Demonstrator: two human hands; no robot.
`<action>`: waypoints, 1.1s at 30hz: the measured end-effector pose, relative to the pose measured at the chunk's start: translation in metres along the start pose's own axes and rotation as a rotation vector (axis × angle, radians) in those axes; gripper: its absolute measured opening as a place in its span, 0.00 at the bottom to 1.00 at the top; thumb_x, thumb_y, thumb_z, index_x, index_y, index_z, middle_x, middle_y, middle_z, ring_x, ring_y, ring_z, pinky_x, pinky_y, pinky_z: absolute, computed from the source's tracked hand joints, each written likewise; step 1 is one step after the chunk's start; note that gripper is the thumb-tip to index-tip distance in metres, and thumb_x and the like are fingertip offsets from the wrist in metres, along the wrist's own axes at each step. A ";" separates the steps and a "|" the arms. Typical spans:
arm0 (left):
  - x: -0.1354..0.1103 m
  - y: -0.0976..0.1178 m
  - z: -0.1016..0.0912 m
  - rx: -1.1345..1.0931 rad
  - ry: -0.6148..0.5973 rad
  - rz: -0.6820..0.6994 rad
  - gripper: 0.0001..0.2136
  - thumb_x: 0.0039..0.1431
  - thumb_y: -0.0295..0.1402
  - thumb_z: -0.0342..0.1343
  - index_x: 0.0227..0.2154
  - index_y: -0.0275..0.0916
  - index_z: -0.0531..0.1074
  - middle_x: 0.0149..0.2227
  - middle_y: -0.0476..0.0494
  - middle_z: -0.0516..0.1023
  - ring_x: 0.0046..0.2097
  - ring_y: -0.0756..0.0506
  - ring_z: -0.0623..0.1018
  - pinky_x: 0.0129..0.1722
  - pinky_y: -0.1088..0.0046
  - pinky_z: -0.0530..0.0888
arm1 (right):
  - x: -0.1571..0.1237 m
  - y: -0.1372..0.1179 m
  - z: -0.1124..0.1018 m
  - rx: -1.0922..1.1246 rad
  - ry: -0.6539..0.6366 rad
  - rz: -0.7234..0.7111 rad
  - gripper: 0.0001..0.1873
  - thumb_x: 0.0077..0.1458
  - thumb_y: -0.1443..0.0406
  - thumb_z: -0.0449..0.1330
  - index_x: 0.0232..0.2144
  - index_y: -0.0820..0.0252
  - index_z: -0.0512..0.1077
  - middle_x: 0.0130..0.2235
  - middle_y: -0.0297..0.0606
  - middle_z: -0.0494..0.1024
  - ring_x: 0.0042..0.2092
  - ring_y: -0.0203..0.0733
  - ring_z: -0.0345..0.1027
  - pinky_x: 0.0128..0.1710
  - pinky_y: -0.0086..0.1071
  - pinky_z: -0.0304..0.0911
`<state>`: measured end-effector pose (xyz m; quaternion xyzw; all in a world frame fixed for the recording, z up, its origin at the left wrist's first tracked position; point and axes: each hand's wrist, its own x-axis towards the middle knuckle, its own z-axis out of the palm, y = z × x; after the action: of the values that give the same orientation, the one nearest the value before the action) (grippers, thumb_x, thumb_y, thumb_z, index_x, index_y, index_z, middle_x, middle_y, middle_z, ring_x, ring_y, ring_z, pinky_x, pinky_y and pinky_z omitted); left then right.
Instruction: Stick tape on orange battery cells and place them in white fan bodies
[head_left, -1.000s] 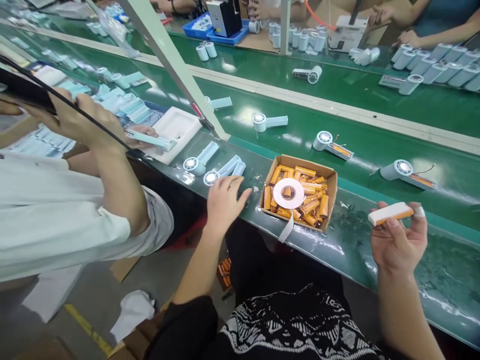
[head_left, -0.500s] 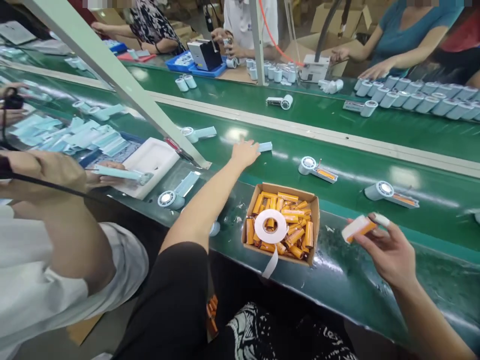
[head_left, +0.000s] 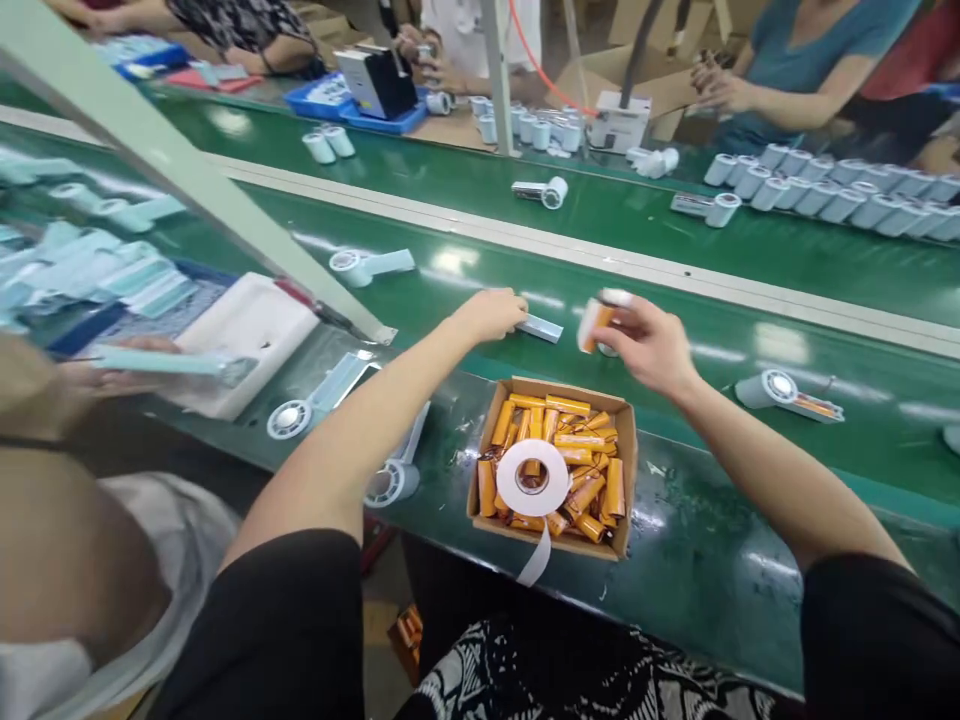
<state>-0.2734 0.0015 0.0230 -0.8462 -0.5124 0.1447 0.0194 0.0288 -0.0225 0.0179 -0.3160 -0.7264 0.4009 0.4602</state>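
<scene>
My left hand (head_left: 491, 312) reaches over the green conveyor belt (head_left: 675, 290) and closes on a pale blue fan unit (head_left: 541, 327) lying there. My right hand (head_left: 649, 345) is beside it, pinching an orange battery with a white pad (head_left: 592, 322) just to the right of the blue unit. Below both hands stands an open cardboard box (head_left: 628, 470) filled with orange batteries (head_left: 585, 470), and a white tape roll (head_left: 532, 478) lies on top.
More fan units lie on the belt (head_left: 787, 390) (head_left: 364, 265) and at the near edge (head_left: 315, 400) (head_left: 397, 470). A person at my left holds a blue part over a white tray (head_left: 251, 330). A slanted metal post (head_left: 187, 170) crosses the belt. Workers sit across.
My right hand carried the battery left, from the near right edge to beside the blue unit. My left hand stayed on the unit. The view shifted down and left.
</scene>
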 end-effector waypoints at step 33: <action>0.032 0.027 -0.045 -0.384 -0.004 -0.136 0.15 0.60 0.37 0.66 0.50 0.42 0.82 0.40 0.40 0.85 0.39 0.42 0.83 0.37 0.70 0.75 | 0.055 0.090 0.017 -0.770 -0.443 -0.165 0.21 0.66 0.54 0.55 0.52 0.52 0.81 0.37 0.43 0.87 0.35 0.54 0.83 0.35 0.38 0.72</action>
<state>-0.2247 0.0219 0.0545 -0.7976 -0.5866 0.0443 -0.1337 0.0001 0.0612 -0.0426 -0.3118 -0.9263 0.1215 0.1732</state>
